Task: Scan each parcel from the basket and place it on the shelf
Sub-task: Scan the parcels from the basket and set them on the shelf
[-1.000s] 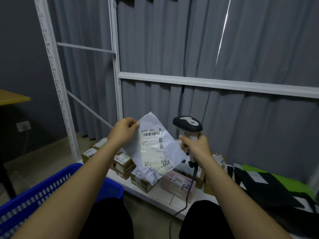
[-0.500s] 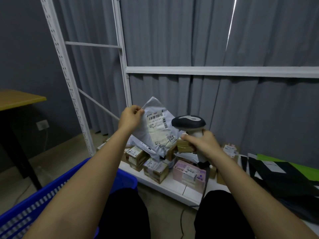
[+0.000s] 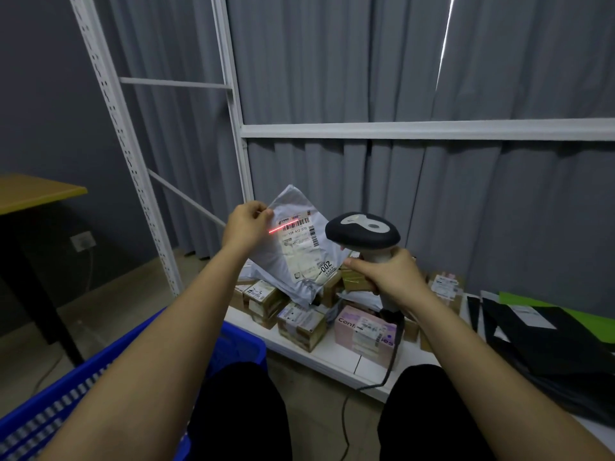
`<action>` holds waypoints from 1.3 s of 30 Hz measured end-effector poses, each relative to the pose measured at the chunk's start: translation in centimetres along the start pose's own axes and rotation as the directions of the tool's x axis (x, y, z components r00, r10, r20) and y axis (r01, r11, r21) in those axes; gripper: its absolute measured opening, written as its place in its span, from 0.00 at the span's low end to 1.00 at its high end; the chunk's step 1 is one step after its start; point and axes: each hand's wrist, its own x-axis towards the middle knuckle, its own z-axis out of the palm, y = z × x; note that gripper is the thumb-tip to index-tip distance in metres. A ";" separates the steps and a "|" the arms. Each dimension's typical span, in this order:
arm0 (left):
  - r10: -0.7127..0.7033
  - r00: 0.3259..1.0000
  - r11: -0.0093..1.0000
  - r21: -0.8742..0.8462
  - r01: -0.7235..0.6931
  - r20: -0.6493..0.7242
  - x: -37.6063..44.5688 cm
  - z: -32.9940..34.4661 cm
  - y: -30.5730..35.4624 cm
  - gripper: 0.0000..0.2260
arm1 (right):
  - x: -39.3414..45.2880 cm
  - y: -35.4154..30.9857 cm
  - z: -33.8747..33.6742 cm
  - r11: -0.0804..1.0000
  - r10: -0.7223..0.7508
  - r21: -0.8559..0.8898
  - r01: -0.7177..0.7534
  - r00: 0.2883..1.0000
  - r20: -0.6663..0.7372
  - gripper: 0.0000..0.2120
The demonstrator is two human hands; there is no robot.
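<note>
The white shelf [image 3: 336, 356] frame fills the wall ahead of the grey curtain, its low board already crowded with small boxes [image 3: 301, 324] and dark mailers [image 3: 545, 347] to the right. The blue basket [image 3: 109, 371] sits at the person's left knee. Above the boxes the left hand [image 3: 246, 226] pinches the top corner of a grey parcel [image 3: 299, 247], letting it hang tilted with the label facing the person. The right hand [image 3: 389, 277] has its grip wrapped around the handle of the scanner [image 3: 362, 232], just beside the parcel. The red scan line [image 3: 284, 226] falls on the label's left edge and spills toward the fingers, only partly crossing the barcode [image 3: 296, 223]. From where I stand the read may fail: the bag is soft, held at one corner, and can sway or crease. A loose pinch could also drop it among the boxes unscanned.
</note>
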 end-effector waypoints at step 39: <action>0.019 0.706 0.836 -0.399 0.377 0.707 -12.9 53.2 13.9 0.06 | -4.7 30.9 -25.2 0.822 0.569 0.481 -0.305 0.425 -0.704 0.11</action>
